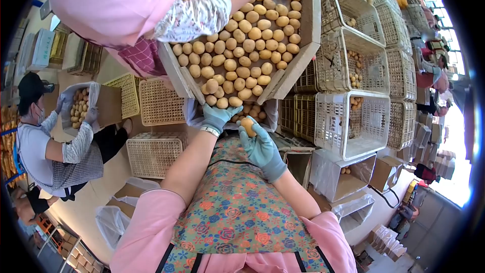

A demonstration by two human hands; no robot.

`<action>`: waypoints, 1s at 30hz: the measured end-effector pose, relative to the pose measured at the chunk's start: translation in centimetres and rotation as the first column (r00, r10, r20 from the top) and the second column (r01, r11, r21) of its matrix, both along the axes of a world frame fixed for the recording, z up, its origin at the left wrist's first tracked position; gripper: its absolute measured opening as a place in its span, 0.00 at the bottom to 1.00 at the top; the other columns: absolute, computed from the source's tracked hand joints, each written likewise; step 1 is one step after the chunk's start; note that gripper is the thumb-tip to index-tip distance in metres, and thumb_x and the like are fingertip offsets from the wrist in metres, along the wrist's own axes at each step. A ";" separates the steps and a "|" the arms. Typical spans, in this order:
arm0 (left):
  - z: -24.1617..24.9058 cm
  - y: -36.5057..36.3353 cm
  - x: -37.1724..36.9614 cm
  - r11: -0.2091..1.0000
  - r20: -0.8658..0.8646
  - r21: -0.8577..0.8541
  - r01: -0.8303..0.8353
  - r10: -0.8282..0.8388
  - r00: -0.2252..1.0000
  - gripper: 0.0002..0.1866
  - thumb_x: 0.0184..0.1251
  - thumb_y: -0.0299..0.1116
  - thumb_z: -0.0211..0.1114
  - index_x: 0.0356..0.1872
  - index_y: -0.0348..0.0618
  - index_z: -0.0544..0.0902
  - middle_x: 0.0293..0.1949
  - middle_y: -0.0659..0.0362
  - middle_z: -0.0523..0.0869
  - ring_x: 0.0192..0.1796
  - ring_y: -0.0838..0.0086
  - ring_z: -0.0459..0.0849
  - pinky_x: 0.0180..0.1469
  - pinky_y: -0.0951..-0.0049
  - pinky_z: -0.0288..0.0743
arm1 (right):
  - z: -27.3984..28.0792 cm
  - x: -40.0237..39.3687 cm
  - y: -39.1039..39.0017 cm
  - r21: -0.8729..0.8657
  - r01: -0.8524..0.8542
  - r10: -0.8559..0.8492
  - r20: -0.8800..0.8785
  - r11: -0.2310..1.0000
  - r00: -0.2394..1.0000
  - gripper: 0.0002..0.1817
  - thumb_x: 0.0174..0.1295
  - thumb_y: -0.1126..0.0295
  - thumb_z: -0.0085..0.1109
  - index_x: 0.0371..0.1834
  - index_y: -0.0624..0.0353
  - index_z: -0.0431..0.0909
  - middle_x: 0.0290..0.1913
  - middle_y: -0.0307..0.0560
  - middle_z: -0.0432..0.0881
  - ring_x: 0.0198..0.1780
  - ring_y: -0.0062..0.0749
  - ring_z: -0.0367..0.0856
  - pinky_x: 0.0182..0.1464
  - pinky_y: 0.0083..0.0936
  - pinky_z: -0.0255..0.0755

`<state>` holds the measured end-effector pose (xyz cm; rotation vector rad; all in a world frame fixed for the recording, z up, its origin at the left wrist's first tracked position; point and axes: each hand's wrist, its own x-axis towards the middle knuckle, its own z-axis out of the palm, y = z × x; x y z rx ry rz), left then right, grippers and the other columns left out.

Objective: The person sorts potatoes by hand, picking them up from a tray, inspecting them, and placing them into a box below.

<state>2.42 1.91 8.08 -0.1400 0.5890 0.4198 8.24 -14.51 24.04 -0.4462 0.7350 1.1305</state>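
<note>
Head | right hand holds round produce | left hand beside tray

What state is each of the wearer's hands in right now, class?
Blue-gloved left hand: fingers partly hidden; grip cannot be told.
Blue-gloved right hand: closed, holding one round, tan, potato-like item.

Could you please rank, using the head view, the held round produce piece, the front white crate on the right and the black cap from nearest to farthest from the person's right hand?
From the right hand:
1. Round produce piece: held in that hand.
2. Front white crate: off to the right.
3. Black cap: far left.
</note>
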 end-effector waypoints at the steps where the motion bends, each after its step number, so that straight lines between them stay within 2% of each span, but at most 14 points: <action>1: 0.0 -0.1 0.1 1.000 -0.001 0.003 -0.005 0.005 1.000 0.45 0.72 0.69 0.55 0.81 0.54 0.58 0.82 0.56 0.60 0.83 0.49 0.57 0.79 0.28 0.51 | -0.2 0.4 -0.2 0.023 -0.084 0.083 0.056 0.996 0.995 0.20 0.76 0.68 0.61 0.68 0.59 0.73 0.61 0.53 0.82 0.52 0.33 0.87 0.53 0.25 0.88; 4: 0.1 0.2 0.5 0.478 -0.584 0.692 0.541 -0.069 0.809 0.64 0.46 0.56 0.87 0.78 0.42 0.54 0.79 0.58 0.67 0.78 0.66 0.66 0.80 0.64 0.63 | 0.1 0.2 0.0 -0.115 -0.269 0.293 0.385 0.956 0.875 0.24 0.73 0.73 0.64 0.70 0.58 0.72 0.61 0.48 0.81 0.53 0.28 0.85 0.55 0.23 0.85; 5: 0.2 0.1 0.5 0.478 -0.587 0.691 0.542 -0.067 0.807 0.64 0.46 0.56 0.87 0.78 0.42 0.54 0.79 0.58 0.67 0.78 0.66 0.66 0.80 0.64 0.63 | 0.9 0.2 0.4 -0.294 -0.309 0.426 0.595 0.905 0.682 0.25 0.71 0.75 0.65 0.71 0.59 0.71 0.61 0.46 0.81 0.53 0.27 0.85 0.56 0.23 0.83; 7: 0.4 0.2 0.5 0.503 -0.567 0.691 0.519 -0.068 0.821 0.63 0.48 0.58 0.85 0.79 0.43 0.54 0.78 0.57 0.68 0.78 0.65 0.66 0.81 0.61 0.61 | 2.9 0.5 1.3 -0.320 -0.314 0.448 0.596 0.894 0.667 0.29 0.68 0.78 0.67 0.72 0.59 0.70 0.59 0.44 0.81 0.50 0.24 0.84 0.53 0.21 0.82; 8: -0.8 0.4 0.3 0.165 -0.709 0.688 0.706 -0.049 0.703 0.55 0.63 0.71 0.68 0.81 0.46 0.58 0.81 0.58 0.65 0.81 0.66 0.60 0.82 0.65 0.56 | 3.8 0.5 1.7 -0.355 -0.313 0.472 0.619 0.881 0.628 0.30 0.68 0.77 0.69 0.73 0.59 0.70 0.58 0.43 0.81 0.49 0.23 0.83 0.52 0.20 0.81; 10: -1.6 0.1 0.0 0.391 -0.594 0.708 0.588 -0.122 0.795 0.52 0.66 0.70 0.63 0.81 0.48 0.58 0.82 0.57 0.63 0.82 0.61 0.59 0.82 0.56 0.54 | 4.9 0.7 2.1 -0.387 -0.308 0.494 0.641 0.869 0.587 0.31 0.67 0.76 0.70 0.73 0.60 0.71 0.57 0.42 0.81 0.47 0.22 0.82 0.50 0.18 0.81; 12: -1.1 0.2 0.1 0.901 -0.214 0.366 0.232 -0.161 0.964 0.48 0.70 0.69 0.58 0.82 0.50 0.58 0.83 0.56 0.61 0.82 0.55 0.57 0.81 0.46 0.52 | 5.3 1.0 2.1 -0.473 -0.314 0.567 0.690 0.824 0.450 0.29 0.64 0.73 0.73 0.68 0.61 0.76 0.52 0.41 0.80 0.45 0.24 0.81 0.50 0.20 0.79; 13: -0.9 0.4 0.1 0.979 -0.103 0.156 0.129 -0.113 0.988 0.46 0.72 0.68 0.55 0.82 0.51 0.58 0.83 0.56 0.60 0.82 0.53 0.56 0.80 0.42 0.51 | 4.8 1.0 1.9 -0.468 -0.312 0.563 0.690 0.827 0.455 0.29 0.64 0.73 0.73 0.68 0.61 0.76 0.52 0.41 0.80 0.45 0.24 0.81 0.50 0.20 0.79; 15: -0.5 0.7 0.1 0.997 -0.021 -0.053 0.056 -0.057 0.998 0.43 0.75 0.67 0.50 0.82 0.53 0.58 0.84 0.56 0.58 0.83 0.47 0.54 0.79 0.32 0.49 | 3.5 0.8 1.5 -0.611 -0.074 0.608 0.792 0.788 -0.060 0.24 0.60 0.70 0.76 0.59 0.62 0.83 0.47 0.41 0.79 0.46 0.27 0.79 0.51 0.24 0.76; 22: -2.5 0.6 0.1 0.999 -0.003 -0.016 0.043 -0.043 0.999 0.38 0.80 0.64 0.43 0.82 0.55 0.59 0.84 0.53 0.56 0.84 0.43 0.51 0.77 0.20 0.46 | 4.1 0.6 0.3 -0.698 -0.015 0.694 0.714 0.716 -0.099 0.22 0.58 0.68 0.77 0.55 0.62 0.83 0.45 0.39 0.79 0.44 0.27 0.78 0.50 0.25 0.75; 24: 0.9 0.9 0.7 0.992 -0.027 -0.125 0.020 -0.024 0.999 0.37 0.81 0.63 0.43 0.82 0.54 0.59 0.84 0.53 0.57 0.84 0.43 0.52 0.77 0.21 0.47 | 4.3 0.5 0.5 -0.542 -0.231 0.589 0.755 0.808 0.289 0.28 0.62 0.68 0.75 0.65 0.59 0.78 0.48 0.37 0.79 0.42 0.21 0.78 0.47 0.20 0.75; 27: 2.9 0.8 1.2 0.949 -0.149 -0.316 0.020 -0.071 0.986 0.36 0.82 0.61 0.42 0.82 0.53 0.58 0.84 0.52 0.55 0.84 0.44 0.50 0.78 0.22 0.48 | 6.1 0.8 1.0 -0.426 -0.328 0.537 0.705 0.843 0.463 0.33 0.67 0.68 0.71 0.74 0.57 0.71 0.52 0.36 0.78 0.43 0.17 0.78 0.46 0.16 0.76; 29: -0.4 0.7 0.6 0.998 -0.003 0.002 0.061 -0.061 0.998 0.37 0.81 0.61 0.42 0.83 0.52 0.57 0.85 0.51 0.52 0.84 0.41 0.49 0.78 0.22 0.49 | 5.9 0.5 0.3 -0.381 -0.334 0.506 0.683 0.862 0.527 0.34 0.69 0.68 0.69 0.77 0.56 0.68 0.53 0.35 0.77 0.44 0.16 0.78 0.47 0.15 0.75; 30: -0.5 0.7 0.3 0.994 0.015 -0.105 0.021 -0.020 1.000 0.38 0.80 0.61 0.42 0.83 0.52 0.57 0.85 0.50 0.53 0.83 0.39 0.50 0.77 0.21 0.49 | 5.7 0.2 0.1 -0.336 -0.343 0.479 0.655 0.877 0.584 0.34 0.71 0.68 0.67 0.79 0.55 0.66 0.53 0.35 0.77 0.45 0.16 0.78 0.48 0.15 0.75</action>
